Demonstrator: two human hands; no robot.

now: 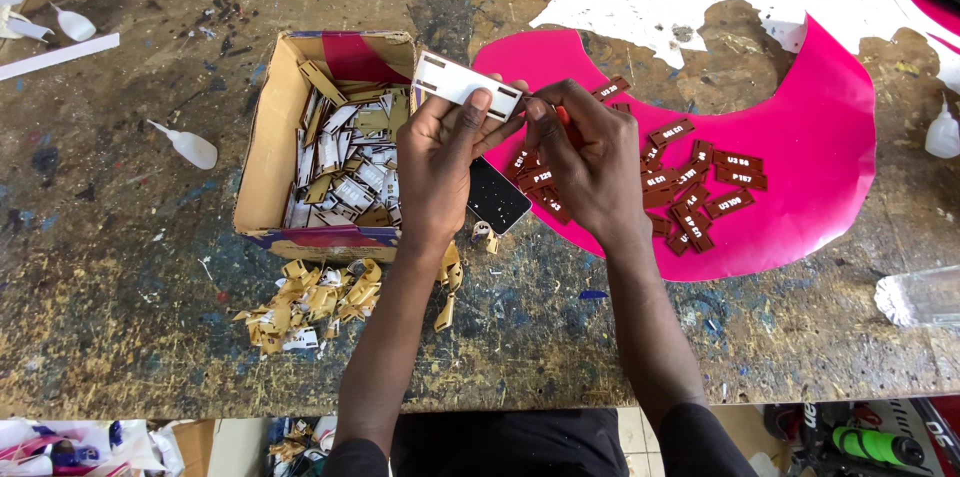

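A small white plate [465, 85] is pinched in the left hand [440, 162], just right of the cardboard box [262, 152] on the worktop [120, 267]. Its right end is touched by the closed fingers of the right hand [590, 162]. Brown tags [700, 182] are spread on a pink sheet [820, 137], further right of the box.

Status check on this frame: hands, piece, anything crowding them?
Left hand grips white strip. Right hand picks at its end. Cardboard box left, brown tags right, neither obstructing.
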